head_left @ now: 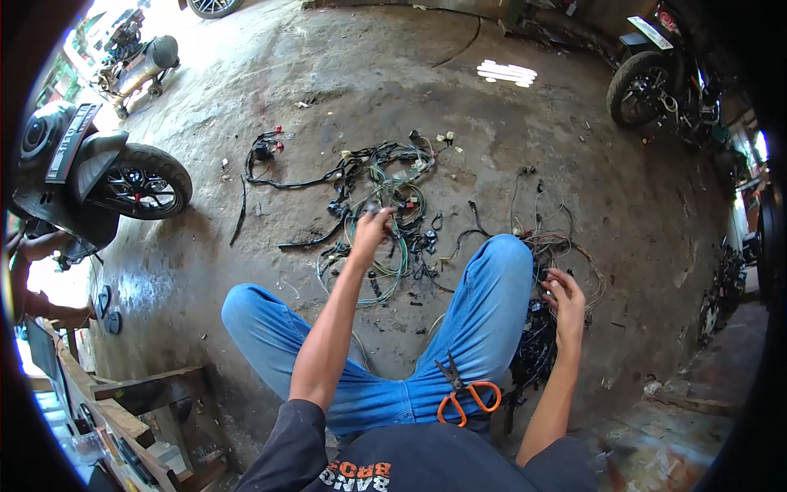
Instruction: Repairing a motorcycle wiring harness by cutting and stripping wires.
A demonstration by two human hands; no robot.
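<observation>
A tangled wiring harness (377, 164) lies on the floor ahead of my knees, with black-sleeved cables, green and yellow wires and small connectors. My left hand (373, 234) is over its near part, fingers closed; what they grip is too small to make out. Beyond my right knee, my right hand (566, 299) has its fingers curled together by a small dark piece, which I cannot identify. A second heap of thin wires (574, 242) spreads beside that hand, and a black cable bundle (537, 340) lies below it. Orange-handled scissors (459, 389) rest on my lap.
A motorcycle's wheel (152, 184) stands at the left, near another person's arm (57, 310) and a pair of sandals (111, 312). Another motorcycle (648, 86) is at the far right. An air compressor (147, 70) stands far left. A wooden frame (152, 389) is at the near left.
</observation>
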